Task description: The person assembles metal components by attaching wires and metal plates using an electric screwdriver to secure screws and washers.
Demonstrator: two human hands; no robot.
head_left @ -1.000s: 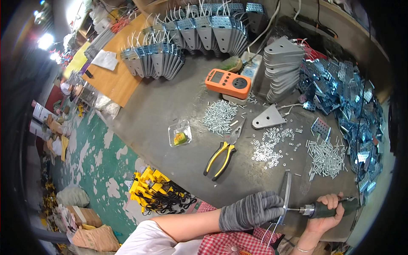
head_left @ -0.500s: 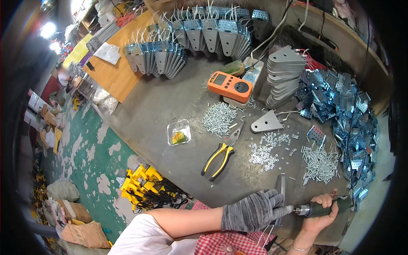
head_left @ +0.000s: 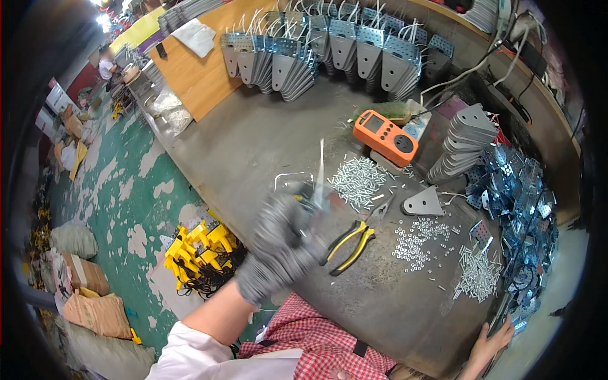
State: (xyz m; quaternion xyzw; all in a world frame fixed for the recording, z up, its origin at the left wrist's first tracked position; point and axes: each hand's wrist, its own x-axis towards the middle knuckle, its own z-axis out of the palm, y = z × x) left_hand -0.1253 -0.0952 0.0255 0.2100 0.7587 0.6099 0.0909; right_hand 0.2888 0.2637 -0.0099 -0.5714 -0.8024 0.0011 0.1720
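My left hand (head_left: 278,247), in a grey knit glove, is raised over the left front of the bench and smeared by motion. It appears closed on a metal plate with white wires (head_left: 320,164), which is also blurred. The rim of a clear tray (head_left: 292,174) shows just behind it. My bare right hand (head_left: 493,345) is low at the right edge, its fingers round a dark power drill (head_left: 504,311), partly hidden against the metal pieces. Yellow-and-black pliers (head_left: 350,250) lie open beside the left hand. A single grey triangular plate (head_left: 424,202) lies farther back.
Loose screws (head_left: 360,182), small nuts (head_left: 415,244) and pins (head_left: 478,273) lie in piles. An orange meter (head_left: 386,138) sits behind them. Stacked plates (head_left: 465,142) and blue perforated metal pieces (head_left: 522,209) line the right; wired plates (head_left: 367,54) stand at the back. Yellow corded parts (head_left: 199,253) are beyond the left edge.
My left hand has swung left and up, away from the drill, with the wired plate. My right hand has moved down and right with the drill. The view has turned slightly left.
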